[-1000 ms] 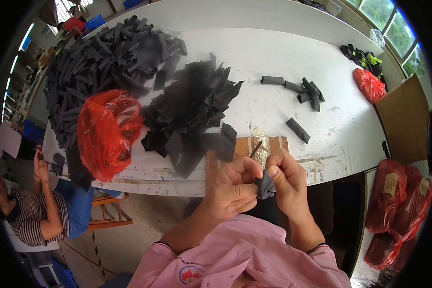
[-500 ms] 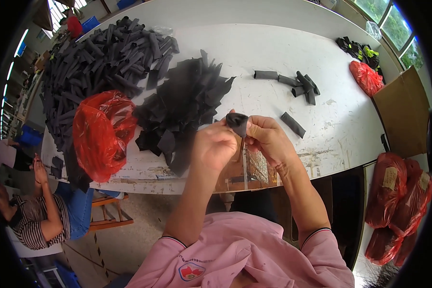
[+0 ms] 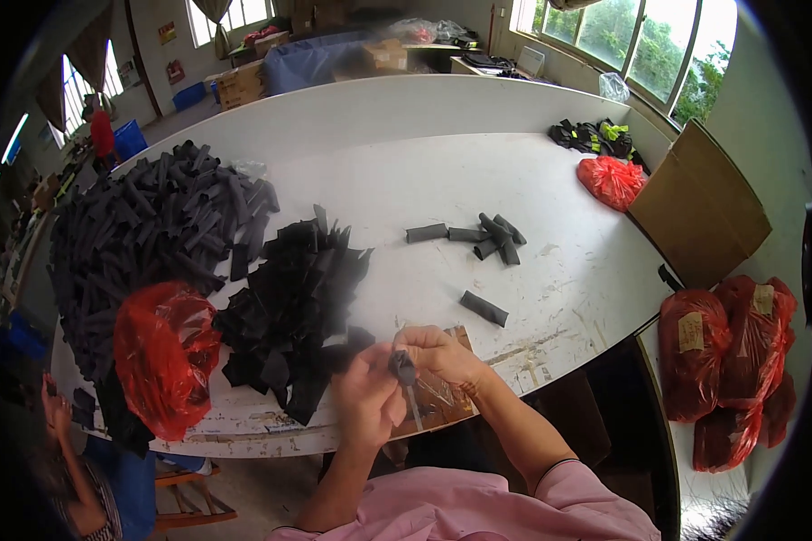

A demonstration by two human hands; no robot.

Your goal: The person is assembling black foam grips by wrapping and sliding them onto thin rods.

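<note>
Near the table's front edge, a small dark grey fabric piece (image 3: 403, 368) is bunched between my hands. My right hand (image 3: 444, 358) pinches it from the right with closed fingers. On its other side, my left hand (image 3: 368, 397) is slightly blurred, its curled fingers closed at the piece. Just left of my hands lies a heap of flat black fabric pieces (image 3: 284, 311). Farther off on the white table (image 3: 361, 180), several dark grey fabric tubes (image 3: 496, 237) form a small cluster. A single tube (image 3: 484, 308) lies nearer to my right hand.
A big pile of dark tubes (image 3: 144, 212) covers the table's left side, with a red plastic bag (image 3: 165, 361) before it. Another red bag (image 3: 612, 183) and a cardboard sheet (image 3: 708, 203) stand at the right. Filled red bags (image 3: 735, 352) lie beyond the right edge. Someone's hand (image 3: 57, 410) shows at lower left.
The view has tilted up, showing more of the room and windows. My hands have turned the fabric piece, which looks more crumpled. The tubes on the table lie as before.
</note>
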